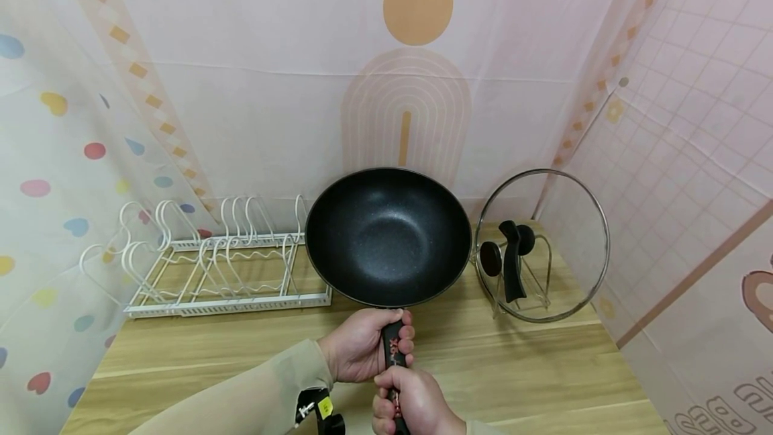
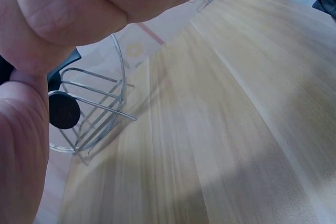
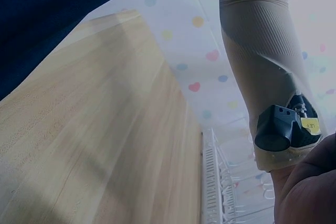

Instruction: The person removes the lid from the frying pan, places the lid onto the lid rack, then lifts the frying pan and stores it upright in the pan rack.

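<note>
The black wok (image 1: 388, 240) is positioned directly ahead of both grips, with its concave cooking surface facing the head camera. Its handle (image 1: 394, 348) extends from the near rim toward the person. The left grip (image 1: 357, 348) is wrapped around the handle just below the rim; the right grip (image 1: 419, 400) is wrapped around the same handle farther back, near its free end (both are bare hands). The wok body therefore lies beyond the left grip, with the right grip set behind it. Contact between the wok's underside and the wooden counter (image 1: 531, 374) cannot be determined. To the left of the wok, a white wire dish rack (image 1: 253, 303) rests on the counter, its right end partly hidden behind the wok. To the right, a glass lid (image 1: 564, 247) with a metal rim and black handle stands on edge at a metal wire stand (image 2: 106, 108).
</note>
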Demonstrator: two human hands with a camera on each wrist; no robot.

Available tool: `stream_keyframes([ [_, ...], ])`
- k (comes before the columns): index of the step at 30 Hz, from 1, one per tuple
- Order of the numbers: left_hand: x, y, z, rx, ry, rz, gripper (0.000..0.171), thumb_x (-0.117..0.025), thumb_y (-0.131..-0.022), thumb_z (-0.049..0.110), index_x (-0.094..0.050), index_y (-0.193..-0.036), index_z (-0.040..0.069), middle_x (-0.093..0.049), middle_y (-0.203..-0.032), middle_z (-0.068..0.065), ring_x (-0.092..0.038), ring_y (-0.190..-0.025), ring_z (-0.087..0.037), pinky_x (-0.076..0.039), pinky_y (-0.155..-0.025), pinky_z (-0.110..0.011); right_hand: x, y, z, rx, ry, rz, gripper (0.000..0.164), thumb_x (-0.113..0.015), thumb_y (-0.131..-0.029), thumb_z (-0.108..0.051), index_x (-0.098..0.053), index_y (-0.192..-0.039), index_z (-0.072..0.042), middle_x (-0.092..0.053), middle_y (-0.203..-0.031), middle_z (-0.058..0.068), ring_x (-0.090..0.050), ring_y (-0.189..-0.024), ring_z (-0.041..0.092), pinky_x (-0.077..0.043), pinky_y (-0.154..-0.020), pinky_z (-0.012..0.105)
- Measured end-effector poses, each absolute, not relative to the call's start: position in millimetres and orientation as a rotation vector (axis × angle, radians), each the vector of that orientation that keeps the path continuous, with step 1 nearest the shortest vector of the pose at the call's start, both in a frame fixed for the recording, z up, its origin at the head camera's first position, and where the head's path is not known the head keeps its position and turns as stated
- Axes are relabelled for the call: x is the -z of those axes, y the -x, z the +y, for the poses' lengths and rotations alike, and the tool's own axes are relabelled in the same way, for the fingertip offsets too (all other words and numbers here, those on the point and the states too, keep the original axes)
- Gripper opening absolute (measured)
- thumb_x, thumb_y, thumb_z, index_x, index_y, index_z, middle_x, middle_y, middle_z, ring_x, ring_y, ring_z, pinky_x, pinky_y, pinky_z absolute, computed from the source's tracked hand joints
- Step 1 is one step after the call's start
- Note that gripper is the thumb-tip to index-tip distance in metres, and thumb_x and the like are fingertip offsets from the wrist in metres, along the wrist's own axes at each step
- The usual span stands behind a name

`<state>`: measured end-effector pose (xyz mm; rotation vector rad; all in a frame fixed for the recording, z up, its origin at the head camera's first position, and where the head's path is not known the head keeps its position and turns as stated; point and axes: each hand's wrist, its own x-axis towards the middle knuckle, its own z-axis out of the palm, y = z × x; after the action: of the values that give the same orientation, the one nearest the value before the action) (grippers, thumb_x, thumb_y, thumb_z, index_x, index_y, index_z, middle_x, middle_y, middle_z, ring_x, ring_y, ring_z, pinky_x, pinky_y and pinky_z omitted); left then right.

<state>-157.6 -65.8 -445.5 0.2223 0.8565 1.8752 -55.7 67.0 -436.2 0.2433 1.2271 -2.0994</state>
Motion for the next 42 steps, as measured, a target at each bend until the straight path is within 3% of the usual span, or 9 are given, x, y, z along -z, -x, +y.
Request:
stream_keyframes([
  [42,437.4,155.9,-67.6,-1.87,-0.234,0.875,0.022,-0.032,-0.113,0.025,-0.048,-0.101,0.017,-0.054,-0.083,0.008,-0.055,-0.075,-0.005,-0.056,-0.083,-0.025,428.8,52.9,64.7,2.092,-0.214,1.273,0.028,-0.044,-0.093,-0.016,-0.042,-0.065,-0.019,-0.037,-0.055,-0.01,-0.038,-0.047,0.006,-0.032,-0.05,0.017],
])
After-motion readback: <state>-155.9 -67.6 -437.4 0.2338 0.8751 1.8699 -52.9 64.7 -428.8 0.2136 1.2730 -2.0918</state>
